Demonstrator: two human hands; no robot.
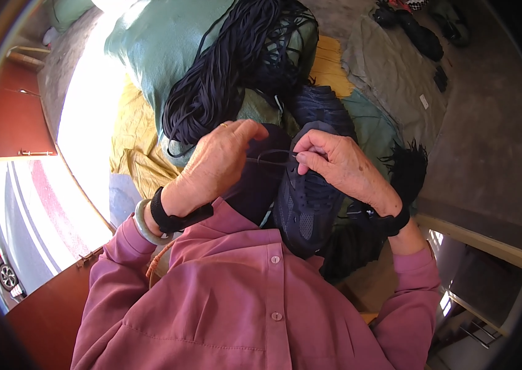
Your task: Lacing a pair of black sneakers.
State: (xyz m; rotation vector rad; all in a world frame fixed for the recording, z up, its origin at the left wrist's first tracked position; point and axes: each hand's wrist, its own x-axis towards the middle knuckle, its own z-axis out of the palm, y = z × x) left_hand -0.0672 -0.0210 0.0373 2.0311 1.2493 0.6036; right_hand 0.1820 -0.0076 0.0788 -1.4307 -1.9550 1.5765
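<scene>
- The black shoe (303, 213) seems partly laced; a slack length of lace (265, 161) is left to be drawn through, and no finished bow can be seen.
- The lace is pinched by the right hand (338, 161); the left hand (214, 159) is curled, its grip hidden.
- The shoe, dark with mesh panels, is placed beneath the right hand, beside 1 dark-clad leg (254, 194).

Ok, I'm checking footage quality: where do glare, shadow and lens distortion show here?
Head view throughout: glare bleaches the ground at left; the floor at right is dim; the black shoe and lace bundle lose some detail; left hand and right hand look fairly clear; the picture's rim is black, and edges near the red panel bend.
</scene>
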